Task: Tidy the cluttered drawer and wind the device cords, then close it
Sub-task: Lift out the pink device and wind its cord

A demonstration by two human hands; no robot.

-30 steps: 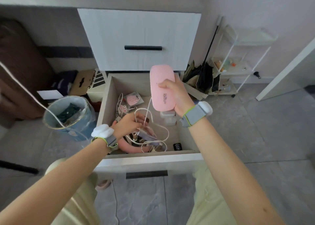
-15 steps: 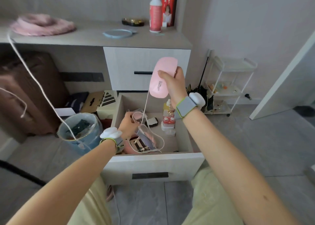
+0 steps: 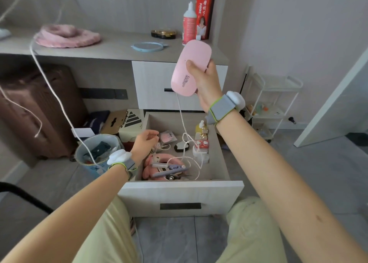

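Pink oval plastic device (image 3: 196, 51): raised in the air above the open drawer, its "SUN" print facing the camera.
Right hand (image 3: 206, 83): fingers wrapped round the device, thumb pressed on its face.
White cord (image 3: 180, 113): hangs from the device's lower end down into the drawer, where it lies in loose loops over the clutter.
Left hand (image 3: 144, 143): low over the drawer's left side, fingers curled, thumb and forefinger tips close together; I cannot tell whether they pinch anything.
Pale wood drawer (image 3: 179, 191): pulled out, holding 1 pink plush toy (image 3: 150, 163), 1 grey-purple pen-shaped tool (image 3: 169, 168) lying across the toy, and small bottles (image 3: 202, 128) along the right wall.
Desk (image 3: 119, 49): carries a pink fluffy cushion (image 3: 67, 35), a light blue ring (image 3: 148, 46), a white bottle with a red label (image 3: 189, 23) and a tall red pack (image 3: 204, 11).
Floor: a round blue bin (image 3: 97, 153) stands just left of the drawer; a white wire cart (image 3: 274, 103) stands to the right.
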